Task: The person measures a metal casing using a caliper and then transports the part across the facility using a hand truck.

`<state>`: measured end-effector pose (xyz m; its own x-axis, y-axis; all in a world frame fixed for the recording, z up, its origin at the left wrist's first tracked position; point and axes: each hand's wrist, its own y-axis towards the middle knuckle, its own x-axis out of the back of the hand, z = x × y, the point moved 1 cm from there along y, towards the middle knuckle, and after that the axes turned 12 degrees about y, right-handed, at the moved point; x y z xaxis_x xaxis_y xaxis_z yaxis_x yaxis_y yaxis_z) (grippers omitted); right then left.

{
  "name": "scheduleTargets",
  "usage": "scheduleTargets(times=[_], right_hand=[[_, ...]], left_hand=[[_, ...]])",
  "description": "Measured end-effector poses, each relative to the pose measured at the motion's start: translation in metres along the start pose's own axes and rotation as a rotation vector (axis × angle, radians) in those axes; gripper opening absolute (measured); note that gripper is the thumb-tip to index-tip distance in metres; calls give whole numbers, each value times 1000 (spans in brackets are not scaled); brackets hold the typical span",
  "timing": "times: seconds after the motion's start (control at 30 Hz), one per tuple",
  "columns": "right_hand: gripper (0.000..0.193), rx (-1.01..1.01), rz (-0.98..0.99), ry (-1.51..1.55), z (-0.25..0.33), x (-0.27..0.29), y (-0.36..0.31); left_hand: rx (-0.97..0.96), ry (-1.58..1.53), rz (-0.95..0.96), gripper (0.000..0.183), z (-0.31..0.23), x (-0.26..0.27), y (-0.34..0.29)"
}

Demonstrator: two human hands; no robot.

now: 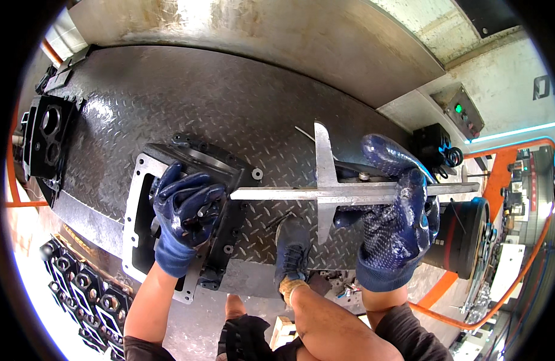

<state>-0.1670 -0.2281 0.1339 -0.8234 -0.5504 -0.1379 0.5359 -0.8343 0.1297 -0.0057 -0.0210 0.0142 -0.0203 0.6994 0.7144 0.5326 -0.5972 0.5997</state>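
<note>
My right hand (401,210), in a dark blue coated glove, is closed around the beam of a steel vernier depth gauge (327,191). The gauge lies level across my view, its broad crosspiece standing upright and its thin blade pointing left. The blade's tip comes close to my left hand (190,204), gloved the same way. My left fingers are curled over the wall of a black cast metal housing (220,165), which has a bare machined flange and bolt holes. What lies under the left palm is hidden.
The housing rests on a dark tread-plate surface (169,90), where my shoe (292,243) also stands. Another black casting (47,137) is at the left edge. Several black parts (85,289) lie lower left. A black cylinder (464,234) and orange rail (506,174) stand right.
</note>
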Motion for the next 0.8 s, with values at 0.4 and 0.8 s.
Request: scheduleTargets(times=[0.4, 0.8], right_hand=[[25, -102, -13, 136, -12, 7, -10], [36, 234, 142, -415, 2, 18, -15]], left_hand=[[-17, 51, 14, 33, 6, 4, -11], [-23, 44, 20, 26, -1, 3, 0]])
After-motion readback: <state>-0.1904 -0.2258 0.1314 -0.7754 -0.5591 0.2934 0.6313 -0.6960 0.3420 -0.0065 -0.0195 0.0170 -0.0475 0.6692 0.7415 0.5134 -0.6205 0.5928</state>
